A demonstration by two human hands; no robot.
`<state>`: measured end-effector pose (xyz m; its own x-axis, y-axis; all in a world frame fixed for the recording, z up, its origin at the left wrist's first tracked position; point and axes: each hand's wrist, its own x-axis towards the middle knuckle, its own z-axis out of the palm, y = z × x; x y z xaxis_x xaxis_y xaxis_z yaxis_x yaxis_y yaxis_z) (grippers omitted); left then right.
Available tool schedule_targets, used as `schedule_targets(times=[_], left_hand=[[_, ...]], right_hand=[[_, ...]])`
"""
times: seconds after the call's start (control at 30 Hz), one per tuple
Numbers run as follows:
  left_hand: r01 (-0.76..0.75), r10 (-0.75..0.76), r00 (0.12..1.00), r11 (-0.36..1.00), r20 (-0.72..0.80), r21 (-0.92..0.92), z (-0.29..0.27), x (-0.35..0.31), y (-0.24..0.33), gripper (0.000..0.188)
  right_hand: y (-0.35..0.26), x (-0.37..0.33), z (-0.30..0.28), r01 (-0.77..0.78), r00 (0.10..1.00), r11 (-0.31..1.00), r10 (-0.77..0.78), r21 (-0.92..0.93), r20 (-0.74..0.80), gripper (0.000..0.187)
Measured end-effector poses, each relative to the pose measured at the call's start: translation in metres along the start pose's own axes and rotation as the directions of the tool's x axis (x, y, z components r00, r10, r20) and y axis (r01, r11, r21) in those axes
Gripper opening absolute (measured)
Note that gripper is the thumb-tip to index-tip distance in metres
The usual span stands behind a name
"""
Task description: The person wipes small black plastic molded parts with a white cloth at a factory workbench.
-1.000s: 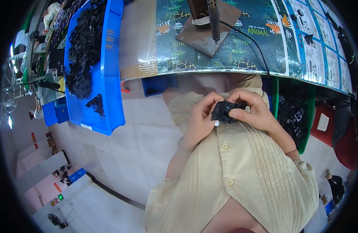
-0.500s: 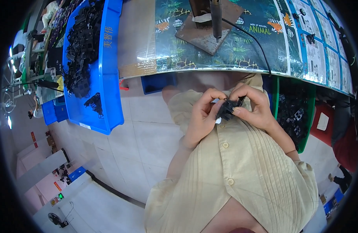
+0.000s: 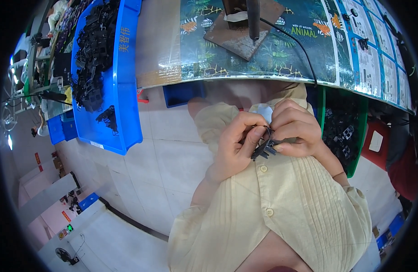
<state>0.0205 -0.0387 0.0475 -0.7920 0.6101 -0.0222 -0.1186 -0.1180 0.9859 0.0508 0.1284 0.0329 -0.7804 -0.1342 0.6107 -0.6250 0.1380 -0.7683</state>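
Note:
Between both hands, in front of my chest, is a small black plastic part (image 3: 264,148) with several thin prongs. My left hand (image 3: 240,141) is closed, pinching its left side between thumb and fingers. On the other side my right hand (image 3: 296,129) is closed on it too, with the fingers curled over and the thumb along the lower edge. The fingers cover much of the part, so its full shape is hidden. A pale whitish round thing (image 3: 262,110) shows just beyond the fingertips; I cannot make out what it is.
A blue bin (image 3: 127,90) of black plastic parts stands at the left. The table (image 3: 159,45) ahead carries a rusty metal plate (image 3: 238,43) under a dark rod-shaped tool (image 3: 253,22) with a cable. At the right, below the table edge, a green bin (image 3: 324,109) holds more black parts.
Both hands have come slightly nearer to my chest, and the black part is turned so its prongs point down. My right fingers are curled in more. The whitish thing now shows beyond the hands.

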Motion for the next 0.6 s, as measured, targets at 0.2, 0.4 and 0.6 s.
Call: schedule_targets(times=[0.2, 0.4, 0.6], left_hand=[[0.043, -0.041, 0.998, 0.998, 0.040, -0.054, -0.002, 0.002, 0.003, 0.006], [0.025, -0.028, 0.999, 0.996, -0.043, -0.080, -0.006, 0.008, -0.008, 0.006], [0.065, -0.053, 0.990, 0.994, -0.127, 0.087, -0.016, 0.008, -0.020, 0.007]], right_hand=[[-0.002, -0.007, 0.002, -0.119, 0.993, 0.989, 0.121, 0.085, -0.015, 0.021], [-0.008, -0.001, 0.006, -0.339, 0.936, 0.934, 0.347, 0.108, -0.060, 0.017], [-0.008, 0.001, 0.002, -0.439, 0.898, 0.898, 0.439, -0.006, 0.010, 0.016]])
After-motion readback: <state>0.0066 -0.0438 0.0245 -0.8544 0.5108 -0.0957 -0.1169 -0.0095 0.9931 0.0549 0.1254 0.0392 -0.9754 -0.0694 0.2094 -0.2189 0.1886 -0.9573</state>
